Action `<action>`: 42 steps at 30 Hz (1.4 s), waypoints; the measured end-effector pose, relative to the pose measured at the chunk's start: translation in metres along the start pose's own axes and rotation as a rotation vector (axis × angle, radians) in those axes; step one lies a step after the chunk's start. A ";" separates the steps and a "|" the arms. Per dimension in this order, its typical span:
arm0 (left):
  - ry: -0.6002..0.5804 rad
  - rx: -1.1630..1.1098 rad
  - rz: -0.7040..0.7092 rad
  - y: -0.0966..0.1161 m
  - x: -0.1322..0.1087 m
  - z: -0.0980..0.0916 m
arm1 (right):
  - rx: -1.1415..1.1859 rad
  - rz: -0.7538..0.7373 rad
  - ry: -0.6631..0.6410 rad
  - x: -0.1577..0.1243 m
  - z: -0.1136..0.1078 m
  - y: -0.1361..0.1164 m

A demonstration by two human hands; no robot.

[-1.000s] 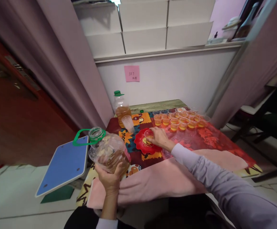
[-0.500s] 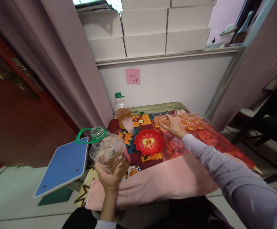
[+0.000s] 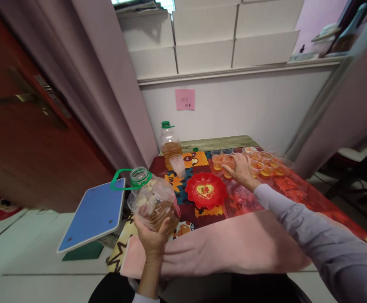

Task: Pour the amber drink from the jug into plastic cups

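My left hand (image 3: 153,240) is wrapped round the lower side of a large clear plastic jug (image 3: 158,204), which holds brownish liquid and pale pieces. The jug leans left; its mouth is uncapped, with a green handle (image 3: 120,180) at the neck. Among the clear plastic cups, my right hand (image 3: 245,171) hovers with thumb and fingers apart beside the right rim of one cup (image 3: 228,171); I cannot tell if it touches it. Several cups (image 3: 267,166) around it contain orange-yellow liquid. A red scalloped dish (image 3: 189,194) lies between my hands.
Behind the jug stand a second, green-capped jug (image 3: 171,151) and a tilted stack of clear cups (image 3: 178,165). A loose green cap (image 3: 195,149) lies near the back. Pink cloth (image 3: 215,244) covers the front edge. A blue board (image 3: 91,216) is at left.
The view has swung slightly left, so everything appears further right. My right thumb and fingers look a little more spread beside the cup. My left hand keeps its hold on the jug.
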State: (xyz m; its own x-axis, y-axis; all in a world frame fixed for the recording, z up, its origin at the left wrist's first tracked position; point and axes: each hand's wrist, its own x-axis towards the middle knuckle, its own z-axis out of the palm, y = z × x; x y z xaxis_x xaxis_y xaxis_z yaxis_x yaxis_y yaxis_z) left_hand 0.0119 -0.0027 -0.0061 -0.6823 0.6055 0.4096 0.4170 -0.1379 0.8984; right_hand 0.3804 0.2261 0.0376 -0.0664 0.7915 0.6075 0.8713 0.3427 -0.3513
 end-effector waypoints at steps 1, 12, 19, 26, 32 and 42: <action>0.002 -0.002 0.004 0.000 -0.001 0.001 | 0.040 -0.030 -0.004 0.010 -0.002 -0.013; -0.042 -0.007 0.025 -0.009 -0.006 -0.007 | 0.044 -0.479 -0.493 0.073 0.049 -0.194; 0.019 -0.041 0.055 -0.015 -0.010 0.000 | 0.024 -0.510 -0.535 0.085 0.065 -0.190; -0.086 -0.079 0.054 -0.018 -0.009 -0.003 | 0.093 -0.535 -0.513 0.075 0.057 -0.186; -0.093 -0.102 0.033 -0.013 -0.007 -0.003 | 0.139 -0.513 -0.497 0.077 0.053 -0.191; -0.055 -0.072 0.008 -0.005 -0.007 -0.002 | 0.302 -0.438 -0.054 0.030 -0.031 -0.143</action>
State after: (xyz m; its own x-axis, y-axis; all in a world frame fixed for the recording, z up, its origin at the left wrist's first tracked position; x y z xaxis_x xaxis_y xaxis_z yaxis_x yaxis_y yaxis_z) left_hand 0.0129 -0.0081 -0.0131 -0.6443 0.6459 0.4095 0.3769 -0.1977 0.9049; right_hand 0.2683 0.1855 0.1284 -0.4247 0.5636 0.7085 0.5780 0.7712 -0.2669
